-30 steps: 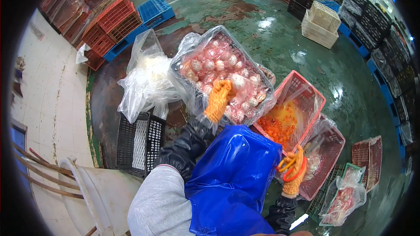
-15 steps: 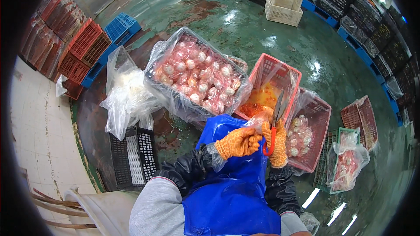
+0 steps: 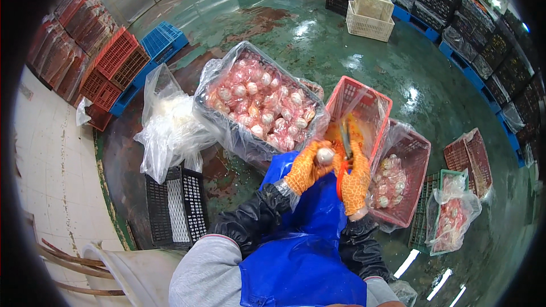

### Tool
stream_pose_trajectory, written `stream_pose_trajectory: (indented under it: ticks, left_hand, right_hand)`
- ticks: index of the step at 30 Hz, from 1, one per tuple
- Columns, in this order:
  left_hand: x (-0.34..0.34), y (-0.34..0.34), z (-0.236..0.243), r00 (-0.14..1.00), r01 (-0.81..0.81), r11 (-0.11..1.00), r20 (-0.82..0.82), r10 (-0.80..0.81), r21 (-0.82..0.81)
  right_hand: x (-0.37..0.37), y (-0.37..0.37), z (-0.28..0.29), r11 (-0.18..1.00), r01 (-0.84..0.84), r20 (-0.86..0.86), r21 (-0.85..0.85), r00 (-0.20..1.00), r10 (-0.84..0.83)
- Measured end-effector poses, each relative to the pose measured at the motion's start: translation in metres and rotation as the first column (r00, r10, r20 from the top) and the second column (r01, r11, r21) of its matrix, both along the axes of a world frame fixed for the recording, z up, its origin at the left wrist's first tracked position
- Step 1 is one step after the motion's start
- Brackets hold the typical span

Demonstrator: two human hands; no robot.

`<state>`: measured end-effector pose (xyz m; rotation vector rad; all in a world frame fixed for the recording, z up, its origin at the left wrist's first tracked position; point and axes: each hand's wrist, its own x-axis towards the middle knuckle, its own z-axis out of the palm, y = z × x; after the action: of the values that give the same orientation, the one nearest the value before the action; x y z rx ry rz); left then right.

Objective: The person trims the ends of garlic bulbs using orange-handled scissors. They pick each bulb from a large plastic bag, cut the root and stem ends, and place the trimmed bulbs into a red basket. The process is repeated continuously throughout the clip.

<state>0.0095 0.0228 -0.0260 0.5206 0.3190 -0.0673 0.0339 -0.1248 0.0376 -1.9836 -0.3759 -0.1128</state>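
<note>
My left hand (image 3: 306, 169), in an orange patterned glove, is closed around a whitish, egg-like ball (image 3: 325, 156). Close beside it, my right hand (image 3: 354, 185), gloved the same way, grips a pair of red-handled scissors (image 3: 340, 181). The dark blades point away from me and are partly smeared by motion. Both hands are just over the near end of a red crate (image 3: 359, 94) lined with clear film. Orange liquid with small orange lumps (image 3: 361, 131) lies in that crate.
Left of the red crate stands a film-lined dark crate (image 3: 210, 115) of pink-wrapped balls (image 3: 266, 117). A dark red crate (image 3: 418, 179) at right holds more balls. Clear plastic bags (image 3: 170, 128) lie above a black crate (image 3: 185, 207). Stacked crates (image 3: 441, 8) line the wet floor's edges.
Both hands have moved forward toward the red crate. The whitish ball now shows in my left hand, where only curled fingers showed before. The scissors have moved left and forward.
</note>
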Motion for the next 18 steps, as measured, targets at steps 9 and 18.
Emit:
stream_pose_trajectory:
  ticks: [9,18]
  left_hand:
    - [0.033,0.001,-0.025,0.933,-0.353,0.932,0.109,0.344,0.086]
    - [0.006,-0.029,0.031,0.988,-0.116,0.898,0.144,0.059,0.425]
  right_hand:
    - [-0.012,0.001,-0.021,0.904,-0.014,0.203,-0.427,0.973,0.111]
    - [0.016,0.004,-0.038,0.685,0.064,-0.359,0.725,0.885,0.297]
